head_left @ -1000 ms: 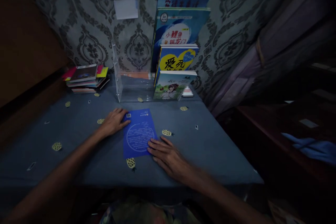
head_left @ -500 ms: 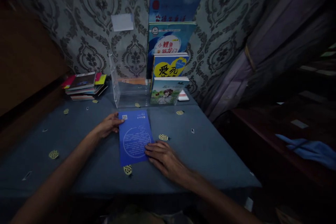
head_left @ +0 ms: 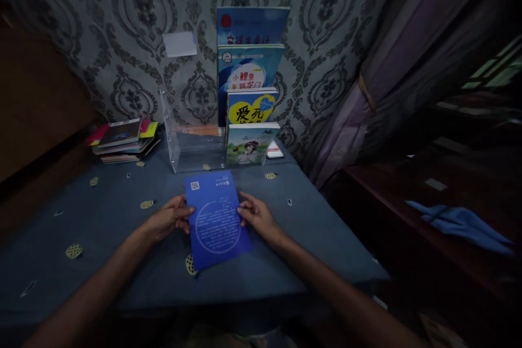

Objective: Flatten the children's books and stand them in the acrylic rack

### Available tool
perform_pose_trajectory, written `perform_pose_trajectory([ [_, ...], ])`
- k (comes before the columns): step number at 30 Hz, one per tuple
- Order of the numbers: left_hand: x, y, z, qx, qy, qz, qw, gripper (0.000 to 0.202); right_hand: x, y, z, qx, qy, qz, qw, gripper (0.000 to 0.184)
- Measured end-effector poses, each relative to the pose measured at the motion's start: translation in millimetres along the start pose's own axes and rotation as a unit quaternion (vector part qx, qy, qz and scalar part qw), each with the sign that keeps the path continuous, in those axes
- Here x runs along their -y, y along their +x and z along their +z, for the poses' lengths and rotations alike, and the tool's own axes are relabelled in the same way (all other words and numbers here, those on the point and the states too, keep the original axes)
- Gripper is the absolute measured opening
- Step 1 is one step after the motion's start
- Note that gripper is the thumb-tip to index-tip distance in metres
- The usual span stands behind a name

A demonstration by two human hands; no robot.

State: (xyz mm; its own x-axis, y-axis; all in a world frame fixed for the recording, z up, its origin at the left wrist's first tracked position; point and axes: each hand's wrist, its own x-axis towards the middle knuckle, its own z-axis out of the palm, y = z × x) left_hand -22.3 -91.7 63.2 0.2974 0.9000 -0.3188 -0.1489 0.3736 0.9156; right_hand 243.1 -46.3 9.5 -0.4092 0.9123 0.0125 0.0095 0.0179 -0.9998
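Note:
Between my two hands is a thin blue book [head_left: 216, 223], with a QR code at its upper left and a ring of pale print on the cover. My left hand [head_left: 169, 218] grips its left edge, thumb on top and fingers curled beneath. On the opposite edge my right hand [head_left: 259, 218] pinches the cover between thumb and fingers. Behind the book stands a clear acrylic stepped rack [head_left: 196, 157]. Several upright books fill its right side, including a green picture book [head_left: 247, 149] in front and a yellow-and-blue book [head_left: 244, 111] behind it.
A stack of books [head_left: 122, 141] lies at the table's back left. The blue-grey tablecloth [head_left: 285, 250] has a pineapple print. Patterned wallpaper backs the table, and a tied purple curtain [head_left: 346, 125] hangs to the right. A blue cloth [head_left: 460, 223] lies on dark furniture there.
My right hand has gone from lying on the book's lower right to pinching its right edge. My left hand has slid lower on the left edge. The view has shifted slightly.

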Motion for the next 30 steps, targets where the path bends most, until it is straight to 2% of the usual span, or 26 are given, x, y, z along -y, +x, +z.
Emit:
perform_pose_trajectory([
  [3,1,2,2.7,-0.001,0.004,0.003,1.0,0.059,8,2,-4,0.029,0.029,0.022,0.999,0.038],
  [5,0,3,4.6,0.003,0.01,0.004,1.0,0.057,13,1,-5,0.032,0.032,0.024,0.999,0.032],
  [10,-2,10,5.4,0.011,0.018,0.012,1.0,0.049,16,3,-10,0.027,0.04,0.023,0.999,0.03],
  [15,-7,23,7.5,0.012,0.021,0.016,1.0,0.052,17,12,-20,0.0,0.041,0.018,0.999,0.03],
  [23,-14,30,21.7,0.065,0.062,-0.009,0.996,0.05,25,24,-36,-0.061,0.068,-0.012,0.996,0.031],
  [27,-17,41,22.6,0.066,0.114,0.029,0.991,0.046,32,29,-43,-0.08,0.051,-0.054,0.994,0.035],
  [30,-17,54,22.5,0.042,0.19,0.103,0.975,0.04,40,30,-47,-0.097,0.029,-0.107,0.989,0.035],
])
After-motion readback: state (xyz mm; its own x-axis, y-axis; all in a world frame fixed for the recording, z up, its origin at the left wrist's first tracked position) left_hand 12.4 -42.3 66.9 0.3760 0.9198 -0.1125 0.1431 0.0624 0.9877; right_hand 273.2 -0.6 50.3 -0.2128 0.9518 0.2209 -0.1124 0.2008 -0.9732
